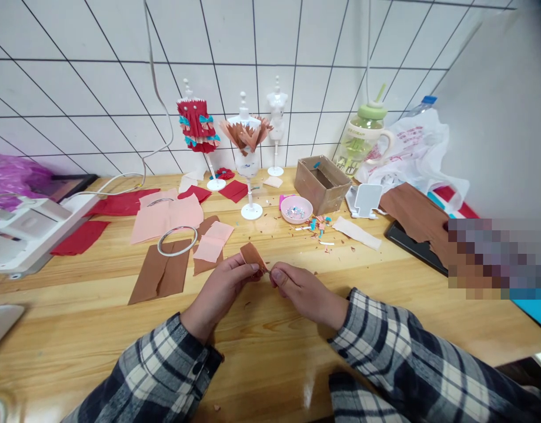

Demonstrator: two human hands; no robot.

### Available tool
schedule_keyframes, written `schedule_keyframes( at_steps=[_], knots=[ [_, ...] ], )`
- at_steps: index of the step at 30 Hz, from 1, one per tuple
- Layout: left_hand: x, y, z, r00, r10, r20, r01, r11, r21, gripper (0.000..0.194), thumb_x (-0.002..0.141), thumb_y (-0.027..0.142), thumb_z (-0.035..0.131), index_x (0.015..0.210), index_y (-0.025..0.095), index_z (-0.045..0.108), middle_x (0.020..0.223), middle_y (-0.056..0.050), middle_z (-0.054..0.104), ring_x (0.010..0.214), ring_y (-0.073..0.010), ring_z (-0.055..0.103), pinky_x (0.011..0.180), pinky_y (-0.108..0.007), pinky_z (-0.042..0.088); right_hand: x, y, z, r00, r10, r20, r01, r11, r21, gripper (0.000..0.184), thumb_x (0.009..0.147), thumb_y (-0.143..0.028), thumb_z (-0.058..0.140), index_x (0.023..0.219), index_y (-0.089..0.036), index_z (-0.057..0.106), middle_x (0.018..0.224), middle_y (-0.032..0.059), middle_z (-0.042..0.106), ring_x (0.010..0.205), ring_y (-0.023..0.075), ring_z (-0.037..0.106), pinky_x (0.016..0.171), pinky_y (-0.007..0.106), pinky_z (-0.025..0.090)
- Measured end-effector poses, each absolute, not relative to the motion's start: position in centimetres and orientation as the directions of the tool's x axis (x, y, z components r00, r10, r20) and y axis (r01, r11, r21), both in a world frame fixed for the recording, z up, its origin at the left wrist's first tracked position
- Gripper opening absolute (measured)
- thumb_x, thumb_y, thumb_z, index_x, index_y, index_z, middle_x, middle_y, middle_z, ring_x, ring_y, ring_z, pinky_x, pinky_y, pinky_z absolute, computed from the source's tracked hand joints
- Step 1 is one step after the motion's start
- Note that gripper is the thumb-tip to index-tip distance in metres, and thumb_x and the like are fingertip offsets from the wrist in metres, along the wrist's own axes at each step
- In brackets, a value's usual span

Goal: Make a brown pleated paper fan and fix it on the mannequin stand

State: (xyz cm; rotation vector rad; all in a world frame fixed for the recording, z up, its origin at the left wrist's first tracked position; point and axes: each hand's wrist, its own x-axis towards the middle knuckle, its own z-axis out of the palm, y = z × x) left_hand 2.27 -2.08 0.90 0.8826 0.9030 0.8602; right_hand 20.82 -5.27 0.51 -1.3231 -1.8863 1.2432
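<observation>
At the table's middle, my left hand [226,282] is closed on a small folded brown piece of fabric or crepe paper [253,256], thumb on top. My right hand [299,288] is closed in a pinch at the piece's right end. Something thin and dark shows at its fingertips, too small to name. Beyond my hands stands a white mini dress form [248,167] wearing pointed brown and pink petals [246,134]. Left of my left hand lie brown sheets [162,271], pink sheets [214,241] and a silver ring [177,241].
Another form wears a red ruffled dress [197,126]; a bare form [277,111] stands behind. A pink bowl [296,202], cardboard box [323,188], phone stand [365,200] and green-lidded bottle [363,138] stand right. Small scraps [320,225] lie scattered. A white machine [36,226] is left.
</observation>
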Motion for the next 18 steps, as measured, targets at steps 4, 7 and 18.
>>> schedule_keyframes(
  at_steps=[4, 7, 18],
  knots=[
    [2.21, -2.04, 0.81, 0.380, 0.883, -0.275, -0.221, 0.375, 0.900, 0.008, 0.073, 0.020, 0.071, 0.079, 0.015, 0.074, 0.077, -0.003, 0.070, 0.074, -0.0147, 0.059, 0.072, -0.026, 0.045, 20.77, -5.26, 0.28, -0.388, 0.918, -0.085, 0.413, 0.090, -0.906, 0.041, 0.101, -0.049, 0.026, 0.080, -0.021, 0.047, 0.069, -0.0020, 0.049, 0.065, 0.0137, 0.046, 0.062, 0.026, 0.035],
    [2.23, -2.10, 0.93, 0.373, 0.886, -0.275, -0.214, 0.370, 0.904, 0.008, 0.073, 0.020, 0.071, 0.079, 0.015, 0.074, 0.078, -0.004, 0.070, 0.075, -0.0152, 0.059, 0.073, -0.026, 0.045, 20.72, -5.24, 0.31, -0.394, 0.915, -0.092, 0.409, 0.084, -0.909, 0.041, 0.101, -0.049, 0.025, 0.079, -0.022, 0.046, 0.068, -0.0022, 0.049, 0.064, 0.0139, 0.046, 0.062, 0.027, 0.036],
    [2.52, -2.32, 1.40, 0.342, 0.896, -0.282, -0.218, 0.368, 0.904, 0.010, 0.069, 0.019, 0.072, 0.077, 0.013, 0.073, 0.076, -0.005, 0.070, 0.073, -0.0160, 0.060, 0.072, -0.027, 0.046, 20.76, -4.95, 0.89, -0.416, 0.898, -0.142, 0.479, 0.084, -0.874, 0.034, 0.100, -0.040, 0.033, 0.072, -0.022, 0.041, 0.067, -0.0022, 0.048, 0.066, 0.0144, 0.045, 0.062, 0.027, 0.034]
  ],
)
